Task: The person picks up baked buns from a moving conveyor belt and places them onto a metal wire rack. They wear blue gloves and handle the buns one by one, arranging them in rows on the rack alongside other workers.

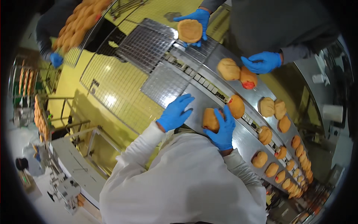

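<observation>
My right hand (223,135), in a blue glove, is closed around the near right side of a golden-brown bread bun (210,120) on the steel side ledge (196,98). Its thumb lies along the bun's near edge and its fingers reach up the right side. To the left, my left hand (175,114), also gloved in blue, is open and holds nothing; its fingers point toward the ledge. Just beyond my right fingertips, another bun (236,107) with a red patch sits on the chain conveyor (209,86).
Opposite, a co-worker's gloved hand (201,16) holds a flat bun (190,31); their other hand (263,62) hovers by two buns. A wire rack (112,80) bearing shiny trays (147,44) adjoins the ledge. At upper left, another person holds a bread-filled rack (80,24). More buns line the conveyor.
</observation>
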The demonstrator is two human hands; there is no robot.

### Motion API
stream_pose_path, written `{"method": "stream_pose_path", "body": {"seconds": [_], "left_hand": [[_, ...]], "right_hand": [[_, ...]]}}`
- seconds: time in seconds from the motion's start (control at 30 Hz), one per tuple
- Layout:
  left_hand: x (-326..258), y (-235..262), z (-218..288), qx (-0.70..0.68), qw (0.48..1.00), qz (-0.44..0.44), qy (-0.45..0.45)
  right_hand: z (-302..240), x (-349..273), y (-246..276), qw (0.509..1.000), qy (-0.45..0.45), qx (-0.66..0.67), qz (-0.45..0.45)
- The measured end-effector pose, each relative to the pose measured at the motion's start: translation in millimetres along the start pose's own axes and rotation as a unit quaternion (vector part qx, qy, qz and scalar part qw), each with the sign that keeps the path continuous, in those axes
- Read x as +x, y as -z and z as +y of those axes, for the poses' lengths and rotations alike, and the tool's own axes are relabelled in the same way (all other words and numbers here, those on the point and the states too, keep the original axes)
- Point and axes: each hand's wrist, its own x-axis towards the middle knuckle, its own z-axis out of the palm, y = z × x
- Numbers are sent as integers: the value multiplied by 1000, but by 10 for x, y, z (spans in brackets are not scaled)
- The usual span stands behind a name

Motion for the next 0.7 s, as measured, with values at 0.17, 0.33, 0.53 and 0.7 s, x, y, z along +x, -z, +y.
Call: {"method": "stream_pose_path", "body": {"seconds": [0.17,0.33,0.53,0.7], "left_hand": [[35,-178,100,-69,996,62,-11],[59,-136,242,-112,992,62,9],[38,-61,413,-190,981,39,17],[-54,305,563,13,989,115,-90]], "right_hand": [[211,9,-84,999,0,10,-42],[524,498,-156,994,-52,-96,29],[782,265,-146,995,-27,-76,57],[545,-433,598,958,-129,42,254]]}}
